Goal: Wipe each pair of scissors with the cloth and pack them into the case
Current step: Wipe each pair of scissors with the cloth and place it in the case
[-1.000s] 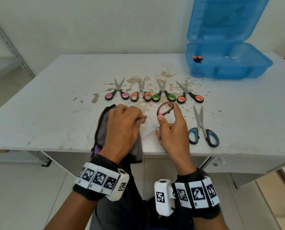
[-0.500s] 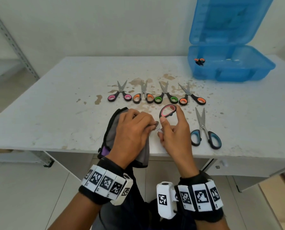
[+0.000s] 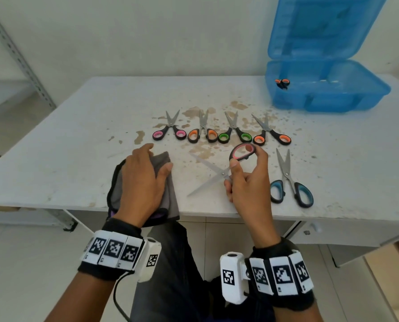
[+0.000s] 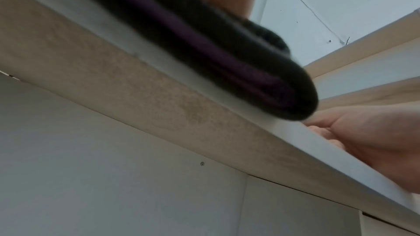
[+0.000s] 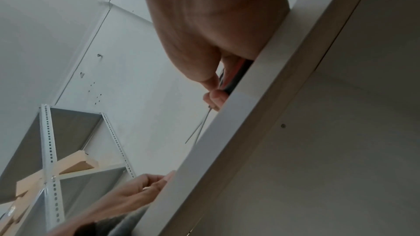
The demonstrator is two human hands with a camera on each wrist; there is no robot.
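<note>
My right hand [image 3: 247,156] pinches the pink-lined handle loop of a pair of scissors [image 3: 242,151] just above the table, the blades [image 3: 207,177] spread open and pointing left. In the right wrist view the same blades [image 5: 200,128] stick out past the table edge. My left hand [image 3: 157,157] lies on the grey cloth [image 3: 168,196] at the front edge, its fingers curled round the cloth's far side. The open blue case [image 3: 328,98] stands at the back right, with one orange-handled pair [image 3: 282,82] inside.
A row of pink [image 3: 169,131], orange [image 3: 202,133], green [image 3: 234,133] and orange [image 3: 271,135] handled scissors lies mid-table. Blue-handled scissors [image 3: 290,184] lie right of my right hand. The cloth [image 4: 227,60] overhangs the table edge. A metal shelf [image 5: 50,150] stands at the left.
My left hand has drawn the cloth off the blades and moved left with it. The blades now lie bare and spread open, still held by the right hand.
</note>
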